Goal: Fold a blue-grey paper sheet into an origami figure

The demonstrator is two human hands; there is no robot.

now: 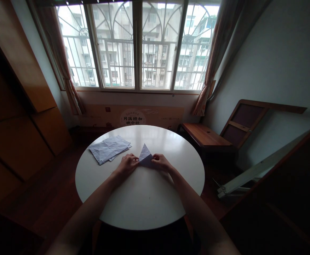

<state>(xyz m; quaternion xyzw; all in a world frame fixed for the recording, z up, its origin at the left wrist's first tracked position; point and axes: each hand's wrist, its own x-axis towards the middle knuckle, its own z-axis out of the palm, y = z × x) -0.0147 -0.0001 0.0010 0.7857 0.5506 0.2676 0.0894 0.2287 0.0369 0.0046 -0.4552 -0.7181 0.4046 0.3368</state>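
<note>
A small folded sheet of paper (145,153) stands out near the middle of the white round table, its top a pale triangle pointing away from me and its lower part in shadow. My left hand (130,162) pinches its left corner, fingers curled. On the opposite side, my right hand (160,162) grips the right edge between thumb and fingers. Both wrists hover low over the tabletop. To the left lies a loose stack of creased, pale bluish sheets (109,148), apart from my left hand.
The white round table (144,209) fills the space before me. Beyond it are a printed cardboard panel (155,115) and barred windows (156,46). A low wooden table (204,134) stands at the right, wooden cabinets (19,145) at the left.
</note>
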